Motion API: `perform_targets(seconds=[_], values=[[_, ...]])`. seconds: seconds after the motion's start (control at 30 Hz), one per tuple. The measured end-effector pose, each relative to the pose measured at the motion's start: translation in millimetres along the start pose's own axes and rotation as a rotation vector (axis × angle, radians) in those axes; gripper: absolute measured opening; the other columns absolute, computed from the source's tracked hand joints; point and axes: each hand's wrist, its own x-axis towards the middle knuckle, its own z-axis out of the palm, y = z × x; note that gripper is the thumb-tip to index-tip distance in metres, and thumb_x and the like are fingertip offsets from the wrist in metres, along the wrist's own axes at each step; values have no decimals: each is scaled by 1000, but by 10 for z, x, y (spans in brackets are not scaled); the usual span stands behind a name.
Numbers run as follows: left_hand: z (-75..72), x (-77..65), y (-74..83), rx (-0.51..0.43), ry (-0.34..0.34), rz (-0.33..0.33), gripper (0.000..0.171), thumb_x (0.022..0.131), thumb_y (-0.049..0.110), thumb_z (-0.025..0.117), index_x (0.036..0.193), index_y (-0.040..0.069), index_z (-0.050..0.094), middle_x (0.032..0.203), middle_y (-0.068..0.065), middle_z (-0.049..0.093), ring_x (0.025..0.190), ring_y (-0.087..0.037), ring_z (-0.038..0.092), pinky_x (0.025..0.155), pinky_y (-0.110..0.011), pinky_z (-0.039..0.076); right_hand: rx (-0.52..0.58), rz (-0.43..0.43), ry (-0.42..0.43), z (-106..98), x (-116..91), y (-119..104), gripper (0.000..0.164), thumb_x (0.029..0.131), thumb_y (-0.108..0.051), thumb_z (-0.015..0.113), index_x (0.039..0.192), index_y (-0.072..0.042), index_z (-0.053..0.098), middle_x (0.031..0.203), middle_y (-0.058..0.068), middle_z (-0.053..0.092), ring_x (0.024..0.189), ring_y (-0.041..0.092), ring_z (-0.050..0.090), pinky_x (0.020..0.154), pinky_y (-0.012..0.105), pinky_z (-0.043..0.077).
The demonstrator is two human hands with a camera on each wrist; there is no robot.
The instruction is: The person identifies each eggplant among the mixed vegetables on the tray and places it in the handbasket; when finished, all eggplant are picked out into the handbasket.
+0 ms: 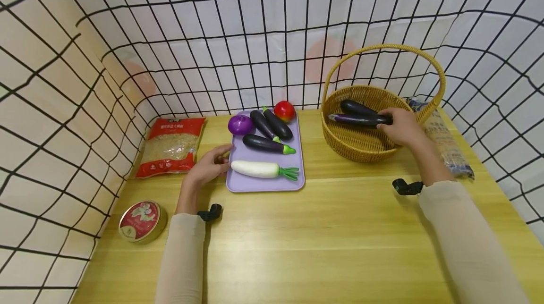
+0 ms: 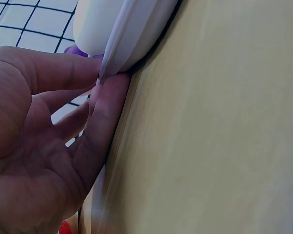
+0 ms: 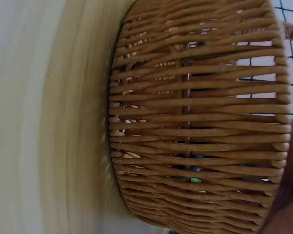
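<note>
My left hand (image 1: 209, 166) pinches the left rim of a lilac tray (image 1: 265, 187), thumb above and a finger under the edge in the left wrist view. On the tray lie a white radish (image 1: 255, 169) with green leaves, several dark eggplants (image 1: 263, 144), a purple onion (image 1: 240, 125) and a red tomato (image 1: 284, 111). Over at the wicker basket (image 1: 354, 153), my right hand (image 1: 401, 127) grips an eggplant (image 1: 354, 120) by its right end, inside the rim. Another eggplant (image 1: 357, 107) lies behind it. The basket wall mostly hides this hand in the right wrist view.
A red pasta bag (image 1: 170, 148) lies left of the tray, with a round red-lidded tin (image 1: 142, 221) nearer the front. Right of the basket lies another packaged bag (image 1: 446, 146). The basket's tall handle (image 1: 391, 46) arches upward, and black-grid curtains (image 1: 272, 35) enclose the wooden table (image 1: 318, 247).
</note>
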Motion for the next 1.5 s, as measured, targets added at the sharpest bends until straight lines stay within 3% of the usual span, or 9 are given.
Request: perform_targets(seconds=[0.1,0.23,0.4,0.6,0.77,0.93,1.27,1.5], values=[[6,-27,14,1,-7,-6,66,97,-1,59,159,2,36,139,-26,50,108,-30,50,82,-32,54,-24,13,-47,9,55,0,53,104,-18,54,149,8,44,147,38,42,130,58,43,99,66,44],[10,-30,13,-14,-2,7,67,96,-1,59,159,1,36,133,-28,51,107,-30,49,81,-32,54,-44,18,-72,16,95,-12,53,104,-15,51,150,11,41,146,40,41,129,57,44,95,64,45],[5,-33,25,-1,1,23,66,96,-1,60,158,0,37,137,-27,50,107,-30,49,81,-34,54,-78,15,-74,35,120,-14,54,104,-16,51,149,11,40,145,40,42,130,57,43,100,67,43],[4,24,-10,15,2,-2,65,98,2,60,159,2,37,140,-26,49,108,-30,49,83,-35,54,-52,33,-56,47,79,-42,66,106,-33,52,155,8,34,150,38,38,134,56,40,104,69,40],[-5,157,-199,16,20,-11,67,98,4,61,160,7,37,144,-23,47,110,-30,49,80,-31,54,-36,-2,-10,45,-5,-82,77,105,-49,50,157,5,33,155,37,33,141,58,31,111,73,30],[-1,212,-337,40,45,10,68,97,6,64,159,13,40,145,-19,48,109,-29,49,74,-24,51,-3,-40,56,93,-105,-124,82,102,-59,49,156,1,36,155,33,38,139,55,36,109,72,32],[6,196,-357,53,56,38,71,91,2,69,157,13,45,127,-19,55,105,-27,51,73,-23,51,206,-141,133,263,-346,-528,63,102,-50,58,148,-7,51,146,24,53,127,42,55,104,58,47],[3,194,-341,52,50,48,74,90,1,71,158,11,43,121,-18,56,104,-25,51,73,-23,51,315,-258,146,554,-384,-885,51,102,-42,63,140,-9,59,134,16,63,122,32,61,104,51,50]])
